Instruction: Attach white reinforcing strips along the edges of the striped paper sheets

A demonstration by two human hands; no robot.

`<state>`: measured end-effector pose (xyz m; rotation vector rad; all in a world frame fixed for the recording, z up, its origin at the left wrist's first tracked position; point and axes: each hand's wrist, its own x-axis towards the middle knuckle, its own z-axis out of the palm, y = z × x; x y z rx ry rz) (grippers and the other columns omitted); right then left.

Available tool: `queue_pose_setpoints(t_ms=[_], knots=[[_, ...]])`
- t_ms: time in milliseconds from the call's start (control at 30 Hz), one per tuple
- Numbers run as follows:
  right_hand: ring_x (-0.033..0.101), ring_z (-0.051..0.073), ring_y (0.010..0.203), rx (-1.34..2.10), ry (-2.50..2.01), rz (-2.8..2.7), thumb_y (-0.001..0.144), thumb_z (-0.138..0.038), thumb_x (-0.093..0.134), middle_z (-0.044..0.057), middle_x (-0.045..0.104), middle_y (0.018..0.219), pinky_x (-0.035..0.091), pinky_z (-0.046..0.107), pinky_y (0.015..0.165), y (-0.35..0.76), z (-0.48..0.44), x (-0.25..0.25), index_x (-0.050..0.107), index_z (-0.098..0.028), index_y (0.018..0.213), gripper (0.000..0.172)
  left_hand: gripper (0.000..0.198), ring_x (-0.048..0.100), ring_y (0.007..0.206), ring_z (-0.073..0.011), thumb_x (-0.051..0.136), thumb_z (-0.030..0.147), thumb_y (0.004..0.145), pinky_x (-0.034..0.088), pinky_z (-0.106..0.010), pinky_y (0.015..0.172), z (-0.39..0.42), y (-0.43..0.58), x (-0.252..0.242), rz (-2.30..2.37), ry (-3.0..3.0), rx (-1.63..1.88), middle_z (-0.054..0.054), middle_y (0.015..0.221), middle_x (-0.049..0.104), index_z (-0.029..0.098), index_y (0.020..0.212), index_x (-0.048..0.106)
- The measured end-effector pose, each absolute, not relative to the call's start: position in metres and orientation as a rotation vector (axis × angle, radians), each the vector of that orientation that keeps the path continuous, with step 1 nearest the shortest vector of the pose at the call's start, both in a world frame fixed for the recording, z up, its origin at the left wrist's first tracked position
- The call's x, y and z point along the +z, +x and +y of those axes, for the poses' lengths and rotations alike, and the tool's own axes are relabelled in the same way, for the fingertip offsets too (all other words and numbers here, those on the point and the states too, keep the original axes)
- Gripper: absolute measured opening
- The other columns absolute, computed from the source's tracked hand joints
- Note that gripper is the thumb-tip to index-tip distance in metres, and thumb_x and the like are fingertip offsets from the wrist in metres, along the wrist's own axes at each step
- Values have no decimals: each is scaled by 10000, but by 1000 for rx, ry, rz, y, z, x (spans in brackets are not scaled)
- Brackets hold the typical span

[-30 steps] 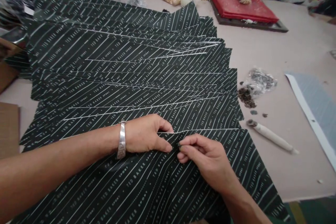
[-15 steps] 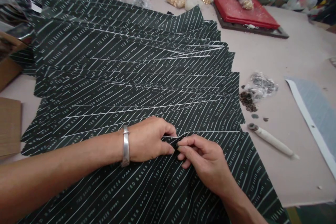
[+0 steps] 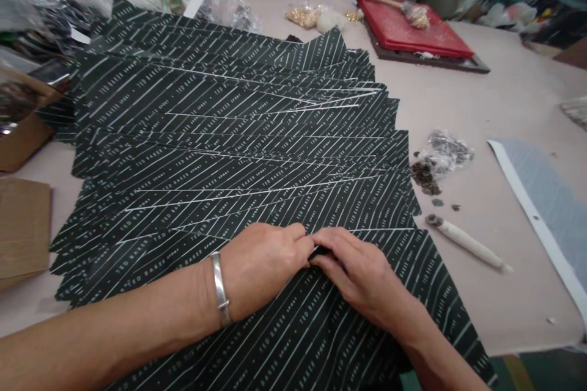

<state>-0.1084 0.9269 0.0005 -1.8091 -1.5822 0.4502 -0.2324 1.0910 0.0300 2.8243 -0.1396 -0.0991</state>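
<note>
Dark fabric panels [image 3: 275, 189] with white slanted stripes and "TED BAKER SPORT" lettering lie fanned in an overlapping stack across the table. My left hand [image 3: 270, 259], with a silver bangle at the wrist, is closed on the edge of the nearest panel. Right beside it, fingertips almost meeting, my right hand [image 3: 353, 266] pinches the same fabric edge between thumb and forefinger. A small dark gap shows between the hands; any small piece inside the fingers is hidden.
Right of the stack are a white pen-like stick [image 3: 468, 243], dark small discs [image 3: 425, 177], a clear plastic bag [image 3: 446, 153] and a white-edged sheet [image 3: 541, 214]. A red board [image 3: 413, 27] sits behind. Cardboard [image 3: 25, 226] lies at left.
My left hand has moved in against the right hand and closed its fingers on the fabric edge. The gap between the hands has narrowed, and the view has shifted slightly.
</note>
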Motion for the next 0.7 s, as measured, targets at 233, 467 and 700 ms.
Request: queue_pose_setpoints(t_ms=[233, 467, 700], knots=[[638, 169, 782, 273, -1928, -1725, 988, -189, 486, 41, 652, 879, 548, 312, 672, -113, 924, 4, 590, -154, 1015, 112, 93, 543, 563, -142, 570, 129, 905, 394, -276, 474, 1088, -244, 23, -161, 2821, 194, 23, 720, 556, 173, 825, 583], [646, 152, 725, 97, -1924, -1730, 991, -162, 474, 43, 663, 834, 507, 282, 575, -124, 924, 3, 602, -135, 979, 132, 216, 549, 573, -153, 453, 146, 964, 405, -290, 501, 1083, -250, 18, -35, 2791, 227, 11, 691, 541, 181, 763, 526], [642, 145, 733, 68, -1939, -1774, 984, -163, 495, 38, 669, 838, 505, 274, 599, -125, 925, 1, 606, -147, 959, 115, 282, 480, 517, -163, 371, 68, 946, 347, -314, 470, 1079, -256, 22, -71, 2887, 393, 8, 632, 502, 199, 717, 470]])
